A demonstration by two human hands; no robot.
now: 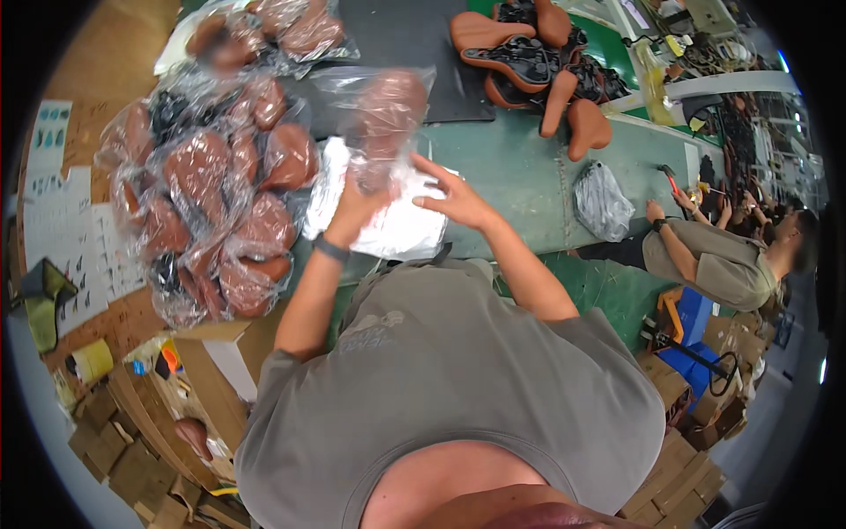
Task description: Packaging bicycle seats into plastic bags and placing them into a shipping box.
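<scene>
A brown bicycle saddle (388, 110) in a clear plastic bag is in front of me, its wide end pointing away. My left hand (359, 210) is closed round its narrow near end; motion blurs the fingers a little. On the other side my right hand (456, 198) has its fingers apart, with the index fingertip close to the bag; whether it touches cannot be told. Beneath both hands lies a stack of shiny, whitish plastic bags (410, 231). To the left is a big heap of bagged brown saddles (198, 172).
Unwrapped brown saddles (511, 48) are piled at the far right of the green table (502, 167). A grey plastic bag (604, 201) lies near its right edge. Beyond it a co-worker (714, 260) stands near a red-handled hammer (671, 180). An open cardboard box (216, 353) stands at the lower left.
</scene>
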